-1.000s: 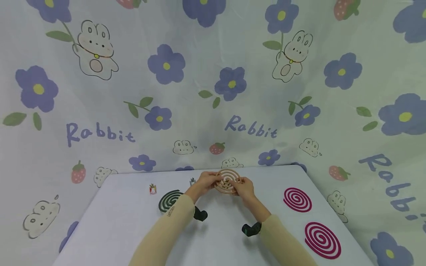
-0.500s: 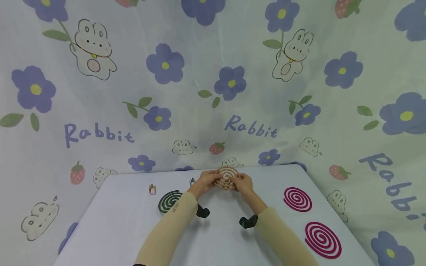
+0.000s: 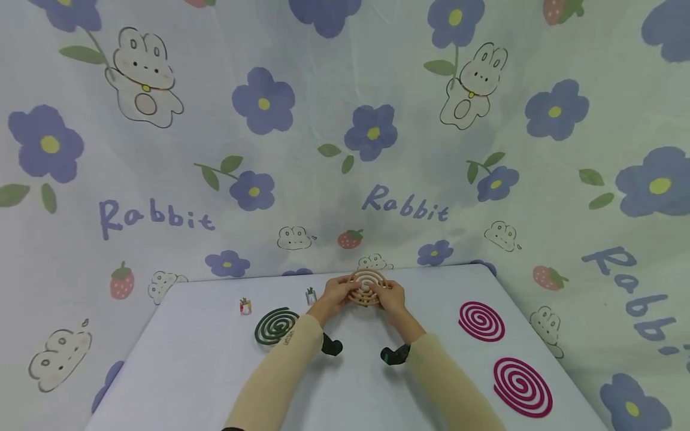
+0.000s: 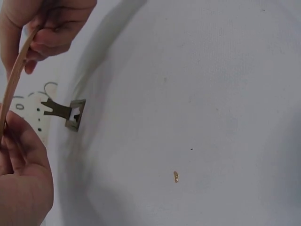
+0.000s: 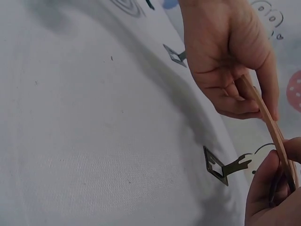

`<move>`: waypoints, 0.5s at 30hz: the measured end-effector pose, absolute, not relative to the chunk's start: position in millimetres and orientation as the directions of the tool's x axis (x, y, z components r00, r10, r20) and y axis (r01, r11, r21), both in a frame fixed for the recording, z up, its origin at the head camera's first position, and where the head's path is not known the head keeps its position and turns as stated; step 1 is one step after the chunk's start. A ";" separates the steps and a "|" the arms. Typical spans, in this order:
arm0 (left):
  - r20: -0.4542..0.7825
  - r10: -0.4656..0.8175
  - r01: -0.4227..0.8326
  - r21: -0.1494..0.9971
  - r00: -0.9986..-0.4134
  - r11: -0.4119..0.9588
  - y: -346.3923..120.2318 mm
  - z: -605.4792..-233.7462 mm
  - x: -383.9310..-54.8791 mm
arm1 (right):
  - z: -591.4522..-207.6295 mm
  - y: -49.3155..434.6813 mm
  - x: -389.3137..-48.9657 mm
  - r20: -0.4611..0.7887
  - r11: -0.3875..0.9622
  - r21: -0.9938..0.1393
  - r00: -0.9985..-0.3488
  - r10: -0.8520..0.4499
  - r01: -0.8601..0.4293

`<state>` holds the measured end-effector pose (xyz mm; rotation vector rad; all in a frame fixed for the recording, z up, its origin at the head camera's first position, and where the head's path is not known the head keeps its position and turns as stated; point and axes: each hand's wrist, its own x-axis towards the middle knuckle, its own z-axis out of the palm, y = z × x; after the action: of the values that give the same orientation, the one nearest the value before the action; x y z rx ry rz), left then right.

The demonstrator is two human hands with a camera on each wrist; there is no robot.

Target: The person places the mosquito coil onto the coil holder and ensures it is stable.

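Both hands hold one tan mosquito coil between them near the far edge of the table. My left hand pinches its left rim, and my right hand grips its right side with the thumb over the front. Seen edge-on in the left wrist view, the coil is a thin slat. A small metal coil stand with a forked upright tab stands on the table beneath; the right wrist view shows the same stand below the hands. Another metal stand sits left of my left hand.
A dark green coil lies by the left sleeve, which partly covers it. Behind it is a stand with a red-and-white base. Two magenta coils lie at the right side of the white table. A patterned cloth rises behind.
The tan coil has gone slightly up and farther back in both hands, its face turned more toward the head camera. The forearms have drawn a little closer together.
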<state>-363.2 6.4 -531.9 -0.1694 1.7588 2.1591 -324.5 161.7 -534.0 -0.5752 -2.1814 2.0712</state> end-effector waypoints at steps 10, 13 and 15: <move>-0.302 0.131 -0.321 0.932 -0.944 -0.170 10.4 -544.1 -365.6 | -543.2 159.8 -329.3 -0.193 0.018 -0.977 -0.917 0.348 0.213; -0.318 0.130 -0.338 0.925 -0.939 -0.176 11.8 -548.6 -367.8 | -544.7 160.8 -328.7 -0.205 0.019 -0.974 -0.914 0.350 0.226; -0.315 0.134 -0.335 0.927 -0.940 -0.167 12.7 -548.7 -368.8 | -544.8 161.8 -328.5 -0.204 0.027 -0.973 -0.914 0.352 0.227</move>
<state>-368.8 12.7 -548.7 -0.2295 1.7962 2.1772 -328.5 161.8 -544.8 -0.6181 -2.1819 2.0369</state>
